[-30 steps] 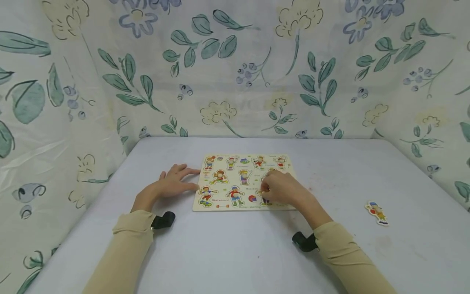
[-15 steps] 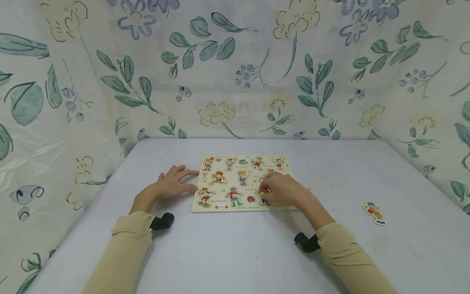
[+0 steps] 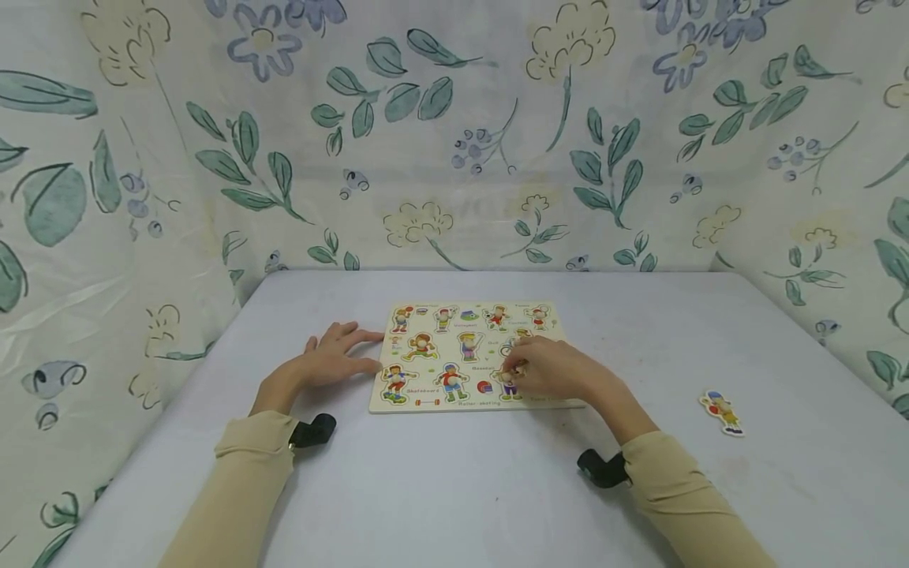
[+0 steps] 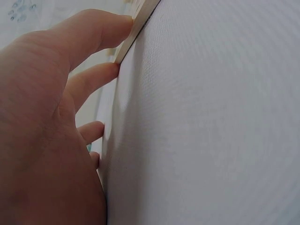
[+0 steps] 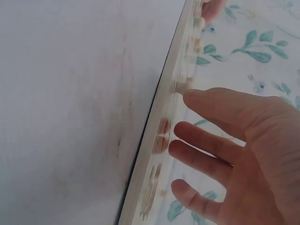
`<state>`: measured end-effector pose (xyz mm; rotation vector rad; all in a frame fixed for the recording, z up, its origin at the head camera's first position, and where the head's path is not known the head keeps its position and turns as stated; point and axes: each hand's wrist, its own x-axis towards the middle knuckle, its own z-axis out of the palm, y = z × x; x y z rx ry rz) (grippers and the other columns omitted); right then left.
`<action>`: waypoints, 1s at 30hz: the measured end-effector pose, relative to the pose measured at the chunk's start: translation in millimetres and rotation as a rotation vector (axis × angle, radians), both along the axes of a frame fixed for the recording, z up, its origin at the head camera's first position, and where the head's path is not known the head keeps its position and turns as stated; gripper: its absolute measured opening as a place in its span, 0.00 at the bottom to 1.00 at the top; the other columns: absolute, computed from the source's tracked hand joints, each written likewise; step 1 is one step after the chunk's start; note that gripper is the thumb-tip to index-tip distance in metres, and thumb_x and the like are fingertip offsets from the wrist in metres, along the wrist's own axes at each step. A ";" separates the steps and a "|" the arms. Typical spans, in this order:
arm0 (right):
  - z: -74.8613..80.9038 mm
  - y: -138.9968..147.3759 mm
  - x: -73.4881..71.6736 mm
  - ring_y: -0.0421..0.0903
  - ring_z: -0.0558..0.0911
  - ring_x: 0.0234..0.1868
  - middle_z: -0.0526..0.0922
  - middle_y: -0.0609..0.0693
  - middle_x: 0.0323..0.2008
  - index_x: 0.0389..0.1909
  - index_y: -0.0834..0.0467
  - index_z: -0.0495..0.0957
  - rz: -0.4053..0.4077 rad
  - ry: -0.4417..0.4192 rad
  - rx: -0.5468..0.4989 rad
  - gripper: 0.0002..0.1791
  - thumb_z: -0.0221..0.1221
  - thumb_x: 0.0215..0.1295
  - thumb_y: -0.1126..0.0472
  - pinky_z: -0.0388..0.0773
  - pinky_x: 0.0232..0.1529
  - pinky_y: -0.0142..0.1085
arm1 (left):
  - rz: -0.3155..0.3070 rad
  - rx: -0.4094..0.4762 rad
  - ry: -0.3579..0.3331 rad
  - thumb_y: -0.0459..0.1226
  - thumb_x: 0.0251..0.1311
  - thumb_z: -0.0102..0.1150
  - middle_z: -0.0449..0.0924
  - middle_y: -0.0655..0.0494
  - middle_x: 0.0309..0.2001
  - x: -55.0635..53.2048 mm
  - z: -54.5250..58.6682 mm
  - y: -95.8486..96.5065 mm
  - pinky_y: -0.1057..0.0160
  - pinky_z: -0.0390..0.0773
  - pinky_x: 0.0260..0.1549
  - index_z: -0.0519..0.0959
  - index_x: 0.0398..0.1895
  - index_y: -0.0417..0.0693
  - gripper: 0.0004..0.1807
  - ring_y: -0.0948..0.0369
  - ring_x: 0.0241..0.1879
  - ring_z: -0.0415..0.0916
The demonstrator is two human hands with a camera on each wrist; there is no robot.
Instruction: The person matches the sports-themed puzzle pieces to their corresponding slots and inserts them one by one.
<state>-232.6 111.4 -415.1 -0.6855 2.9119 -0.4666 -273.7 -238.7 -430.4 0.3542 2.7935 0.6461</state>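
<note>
A pale wooden puzzle board (image 3: 443, 359) lies flat on the table, filled with several cut-out pieces of children at sports. My left hand (image 3: 330, 355) lies at its left side, thumb and index fingertip against the edge (image 4: 125, 49) in the left wrist view, other fingers loosely extended. My right hand (image 3: 557, 367) is over the board's right half, thumb and index finger pinching the top of a puzzle piece (image 3: 509, 388) in the bottom row. In the right wrist view the thumb touches that piece low on the board (image 5: 140, 173); the index finger is hidden behind it.
A loose puzzle piece, a figure with a blue cap and a red ball (image 3: 721, 413), lies on the white table (image 3: 440, 489) to the right. Floral sheets (image 3: 483, 197) hang behind and along both sides. Black wrist cameras (image 3: 314, 431) sit at both cuffs.
My right wrist has shifted slightly right and more of the bottom-row piece shows under the fingers. The left hand stays at the board's edge. The head view has tilted a little.
</note>
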 end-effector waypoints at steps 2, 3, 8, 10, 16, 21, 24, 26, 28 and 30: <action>2.1 4.1 0.2 0.49 0.76 0.62 0.81 0.48 0.55 0.45 0.51 0.85 0.004 -0.009 -0.002 0.12 0.60 0.63 0.62 0.71 0.65 0.47 | 0.002 -0.002 0.003 0.58 0.63 0.54 0.41 0.34 0.77 0.1 -0.5 0.0 0.29 0.26 0.68 0.63 0.74 0.52 0.39 0.36 0.76 0.28; 3.3 6.9 0.1 0.50 0.74 0.64 0.80 0.49 0.57 0.46 0.51 0.85 0.000 -0.016 -0.004 0.13 0.59 0.63 0.63 0.70 0.67 0.48 | 0.003 -0.002 0.005 0.58 0.63 0.54 0.41 0.34 0.77 0.2 -0.6 0.0 0.29 0.26 0.68 0.63 0.74 0.52 0.39 0.37 0.76 0.28; 11.8 26.3 0.6 0.55 0.72 0.67 0.76 0.54 0.63 0.53 0.53 0.82 -0.045 -0.028 -0.008 0.15 0.59 0.65 0.61 0.68 0.66 0.54 | 0.004 -0.003 0.007 0.58 0.63 0.55 0.41 0.34 0.77 0.2 -0.9 -0.4 0.29 0.26 0.68 0.63 0.74 0.52 0.39 0.36 0.76 0.28; 15.5 36.2 0.7 0.56 0.73 0.65 0.77 0.55 0.61 0.54 0.54 0.81 -0.069 -0.013 -0.001 0.16 0.60 0.66 0.60 0.68 0.65 0.57 | 0.003 0.000 0.005 0.58 0.63 0.55 0.41 0.34 0.77 0.3 -0.6 -0.5 0.29 0.26 0.67 0.63 0.74 0.52 0.39 0.36 0.76 0.27; 26.2 62.8 2.9 0.60 0.75 0.62 0.77 0.59 0.59 0.57 0.58 0.80 -0.132 0.034 -0.004 0.18 0.61 0.66 0.61 0.72 0.61 0.58 | 0.002 -0.001 0.000 0.58 0.63 0.55 0.40 0.34 0.77 0.8 0.7 0.3 0.29 0.25 0.67 0.63 0.74 0.52 0.39 0.35 0.76 0.26; 31.6 83.1 7.0 0.60 0.75 0.59 0.77 0.61 0.57 0.57 0.60 0.79 -0.168 0.044 -0.004 0.19 0.60 0.66 0.62 0.75 0.57 0.56 | -0.004 0.009 -0.006 0.59 0.62 0.55 0.40 0.34 0.77 -0.6 -0.5 1.0 0.29 0.25 0.67 0.63 0.74 0.52 0.39 0.36 0.76 0.26; 30.9 94.8 10.7 0.61 0.76 0.58 0.78 0.62 0.56 0.57 0.60 0.79 -0.182 0.040 0.009 0.19 0.60 0.66 0.62 0.76 0.56 0.56 | -0.004 0.009 -0.004 0.58 0.62 0.55 0.40 0.34 0.77 -0.2 0.3 0.2 0.29 0.26 0.67 0.63 0.73 0.52 0.39 0.36 0.76 0.27; 28.7 103.8 13.7 0.61 0.76 0.57 0.78 0.62 0.56 0.56 0.60 0.79 -0.188 0.037 0.016 0.18 0.60 0.66 0.61 0.77 0.55 0.55 | -0.004 0.006 -0.001 0.58 0.63 0.55 0.40 0.33 0.77 0.3 0.9 -0.6 0.29 0.26 0.67 0.63 0.73 0.52 0.39 0.36 0.76 0.26; 26.5 114.2 17.9 0.61 0.76 0.57 0.78 0.62 0.55 0.56 0.60 0.79 -0.201 0.034 0.018 0.18 0.60 0.66 0.61 0.77 0.55 0.56 | -0.002 0.008 -0.003 0.57 0.63 0.55 0.40 0.33 0.77 0.5 0.7 -1.0 0.29 0.25 0.67 0.63 0.73 0.51 0.38 0.35 0.76 0.26; 23.9 127.0 23.0 0.62 0.76 0.56 0.78 0.63 0.54 0.56 0.61 0.79 -0.207 0.036 0.021 0.19 0.60 0.66 0.61 0.77 0.53 0.57 | 0.001 0.010 -0.008 0.57 0.63 0.54 0.40 0.34 0.77 0.2 -0.1 -0.9 0.29 0.25 0.67 0.63 0.74 0.52 0.39 0.36 0.76 0.26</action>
